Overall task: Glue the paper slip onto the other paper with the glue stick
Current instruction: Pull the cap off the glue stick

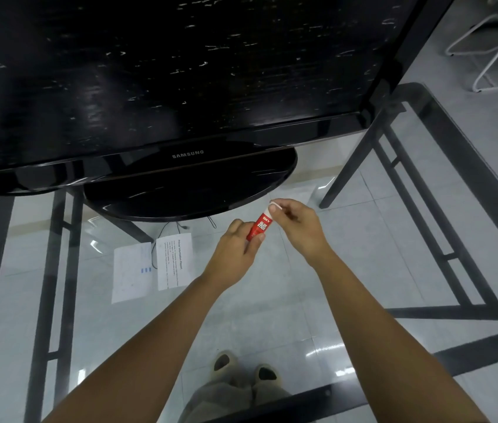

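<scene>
Gripping glue stick [259,226] — left hand [235,248] base, right hand [298,228] cap.

Left hand [237,248] holds the red glue stick [259,226] — right hand [298,227] pinches its white cap [270,208].

The glue stick [259,225] is a small red tube with white lettering and a white cap, held tilted above the glass table with the cap end pointing up and to the right. Two white papers lie flat to its left, side by side: a printed sheet [174,260] nearer the glue stick, and a paler sheet [132,271] with small blue marks further left.
</scene>
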Available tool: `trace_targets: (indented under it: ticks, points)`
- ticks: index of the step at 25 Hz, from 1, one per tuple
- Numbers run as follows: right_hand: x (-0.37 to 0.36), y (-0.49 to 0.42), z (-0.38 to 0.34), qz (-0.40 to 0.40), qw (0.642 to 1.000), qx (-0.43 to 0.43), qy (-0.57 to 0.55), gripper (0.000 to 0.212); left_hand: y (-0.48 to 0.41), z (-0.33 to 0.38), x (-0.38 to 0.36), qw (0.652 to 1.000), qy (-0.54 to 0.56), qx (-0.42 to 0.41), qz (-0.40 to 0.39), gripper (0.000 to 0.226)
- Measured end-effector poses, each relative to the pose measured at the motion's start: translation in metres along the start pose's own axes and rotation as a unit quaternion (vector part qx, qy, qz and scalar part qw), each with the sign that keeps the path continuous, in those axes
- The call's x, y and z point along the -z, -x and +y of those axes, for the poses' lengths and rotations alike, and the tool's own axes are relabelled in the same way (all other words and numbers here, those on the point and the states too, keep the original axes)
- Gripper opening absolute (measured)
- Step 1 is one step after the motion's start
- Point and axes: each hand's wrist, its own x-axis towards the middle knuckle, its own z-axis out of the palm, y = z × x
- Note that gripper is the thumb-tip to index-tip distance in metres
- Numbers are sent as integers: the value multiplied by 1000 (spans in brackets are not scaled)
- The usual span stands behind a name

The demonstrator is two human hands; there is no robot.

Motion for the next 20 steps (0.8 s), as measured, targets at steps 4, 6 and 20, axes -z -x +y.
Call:
trace_targets:
  ticks: [4, 6, 20]
  points:
    - [7, -13, -1, 109, 993, -26, -33, 26, 13, -17, 4, 999, -22, 29, -15, 36]
    - [9, -19, 5, 125, 992, 0, 28, 27, 24, -28, 4, 998, -28, 54, -13, 36]
    - [-15, -20, 50, 27, 969, 43, 242, 39, 40, -41, 15, 997, 3, 77, 31, 36]
